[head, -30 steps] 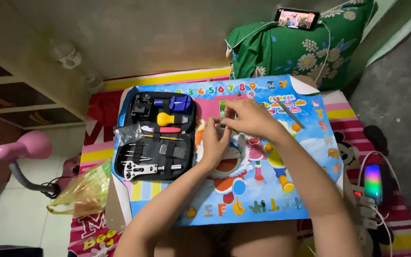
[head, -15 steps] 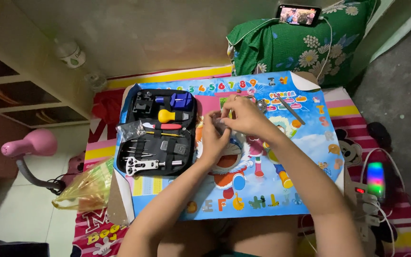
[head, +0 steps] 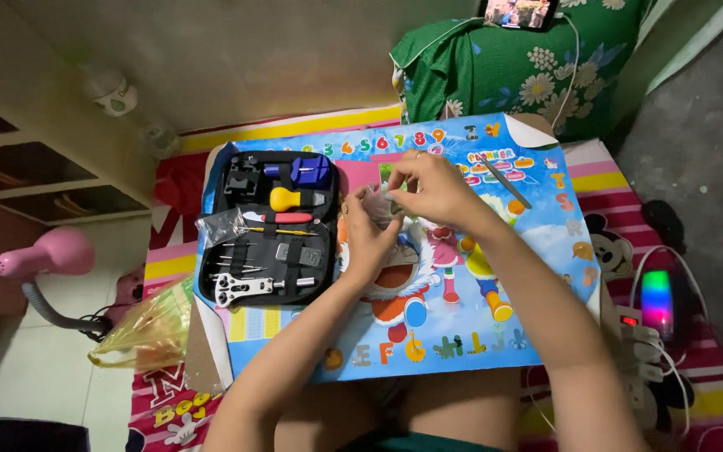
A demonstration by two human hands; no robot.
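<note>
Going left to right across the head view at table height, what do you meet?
Pink lamp → yellow plastic bag → open black tool case → left hand → right hand → grey slim tool on the mat → power strip.

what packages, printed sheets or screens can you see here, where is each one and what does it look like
Glowing phone screen: top edge, propped on the green flowered cushion; small, rectangular.
Colourful cartoon poster sheet: across the low table; blue, with rows of bright characters.
Open black zip tool case: on the poster's left part; rectangular, holding blue, yellow, red and metal tools.
Clear plastic bag: on the case's left edge.
Yellow-green plastic bag: lower left, crumpled.
</note>
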